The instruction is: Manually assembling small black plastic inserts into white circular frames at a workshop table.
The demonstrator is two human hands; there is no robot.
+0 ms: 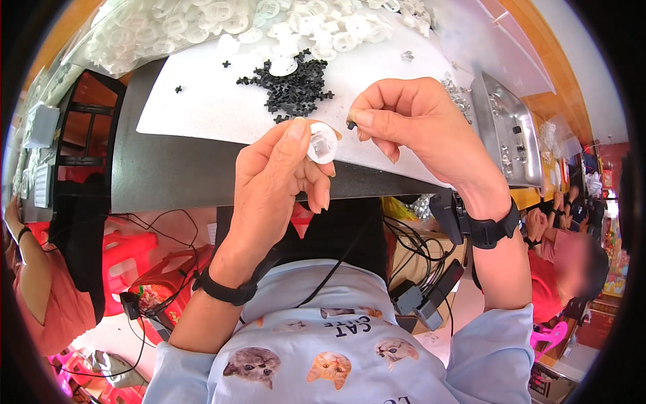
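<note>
Between the thumb and fingers of my left hand (279, 168) is a round white plastic part (323, 143) with a squarish raised middle. To its right, my right hand (420, 128) pinches a small black piece (351, 125) at the fingertips; the two parts are apart. Just beyond my left hand, a pile of small black cross-shaped pieces (293, 87) lies on a white sheet (195, 94). One white disc (283, 66) rests on top of that pile. Both wrists wear black straps.
A heap of white plastic parts (182, 30) covers the far side. On the right stand a metal tray (494, 128) with small pieces and scattered clear bits (457, 94). Cables (417, 249) hang below the table's dark edge (175, 178). Other people sit at left and right.
</note>
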